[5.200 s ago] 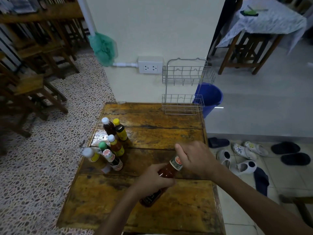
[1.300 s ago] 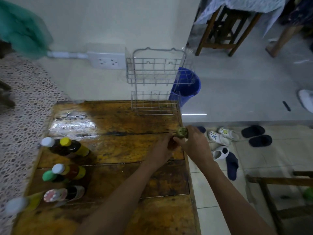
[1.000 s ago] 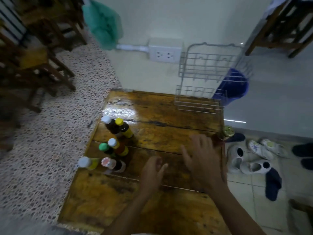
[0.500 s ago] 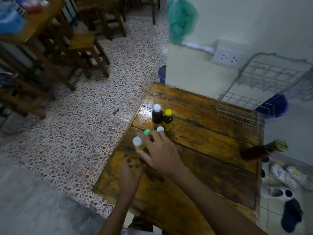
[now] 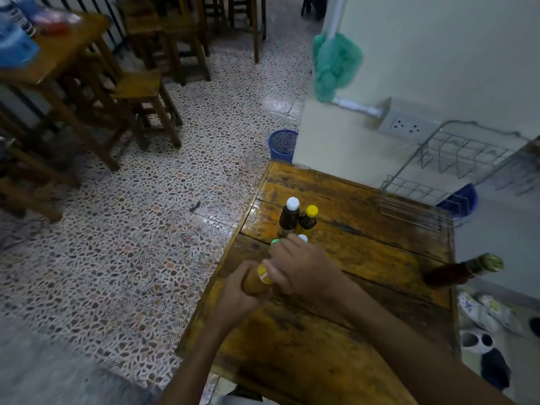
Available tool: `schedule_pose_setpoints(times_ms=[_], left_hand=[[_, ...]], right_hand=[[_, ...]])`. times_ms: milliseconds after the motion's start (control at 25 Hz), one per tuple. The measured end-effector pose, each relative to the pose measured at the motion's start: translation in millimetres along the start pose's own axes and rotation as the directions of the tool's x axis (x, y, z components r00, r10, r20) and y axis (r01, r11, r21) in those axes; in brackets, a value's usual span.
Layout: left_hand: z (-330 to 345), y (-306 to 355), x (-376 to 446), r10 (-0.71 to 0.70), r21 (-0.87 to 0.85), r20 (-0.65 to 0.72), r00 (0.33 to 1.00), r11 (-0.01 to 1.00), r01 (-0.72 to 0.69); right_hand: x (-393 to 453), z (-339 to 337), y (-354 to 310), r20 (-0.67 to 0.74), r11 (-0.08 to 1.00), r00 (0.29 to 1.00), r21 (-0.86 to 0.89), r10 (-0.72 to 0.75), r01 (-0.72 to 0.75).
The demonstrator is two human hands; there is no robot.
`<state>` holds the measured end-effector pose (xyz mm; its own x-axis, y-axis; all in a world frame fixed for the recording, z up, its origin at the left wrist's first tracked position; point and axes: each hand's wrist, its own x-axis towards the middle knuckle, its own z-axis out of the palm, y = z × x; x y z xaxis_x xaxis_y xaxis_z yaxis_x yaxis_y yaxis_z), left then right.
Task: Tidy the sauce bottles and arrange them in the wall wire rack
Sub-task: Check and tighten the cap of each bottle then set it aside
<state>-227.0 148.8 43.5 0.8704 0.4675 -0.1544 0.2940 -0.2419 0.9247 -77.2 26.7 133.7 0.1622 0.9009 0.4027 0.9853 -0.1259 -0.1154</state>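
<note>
Near the table's (image 5: 336, 361) left edge, the left hand (image 5: 236, 293) is wrapping its grip around the body of an amber sauce bottle (image 5: 257, 283), while the right hand (image 5: 304, 271) is closing its grip over the neck and cap. The bottle is probably glass or stiff plastic, smooth and possibly slippery, so holding it by the body seems safest. Behind them, the white-capped bottle (image 5: 290, 216) and yellow-capped bottle (image 5: 308, 219) are standing together. Open tabletop is leading right to the green-capped bottle (image 5: 461, 271) by the far edge and the empty wire rack (image 5: 444, 171).

Wooden table (image 5: 336, 355) (sauce bottles (image 5: 289, 217) atop)
</note>
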Motion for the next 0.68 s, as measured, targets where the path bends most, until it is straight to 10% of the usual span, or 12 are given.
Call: schedule_pose_setpoints(times_ms=[200,400,680], left_hand=[[8.9,35.6,-14.1,0.252,0.432,-0.076,0.965,0.88,-0.196],[75.9,42.0,-51.1,0.199,0.542,-0.097,0.975,0.832,-0.116],[145.5,52.5,-55.6,-0.052,0.29,0.287,0.956,0.956,-0.035]], right_hand=[[-38.1,-28.7,26.0,-0.023,0.979,0.981,0.076,0.192,-0.19],[-96.7,-39.2,34.5,0.151,0.945,0.941,-0.176,0.304,-0.277],[-192.6,-92.4,42.0,-0.001,0.977,0.979,-0.064,0.202,-0.202]])
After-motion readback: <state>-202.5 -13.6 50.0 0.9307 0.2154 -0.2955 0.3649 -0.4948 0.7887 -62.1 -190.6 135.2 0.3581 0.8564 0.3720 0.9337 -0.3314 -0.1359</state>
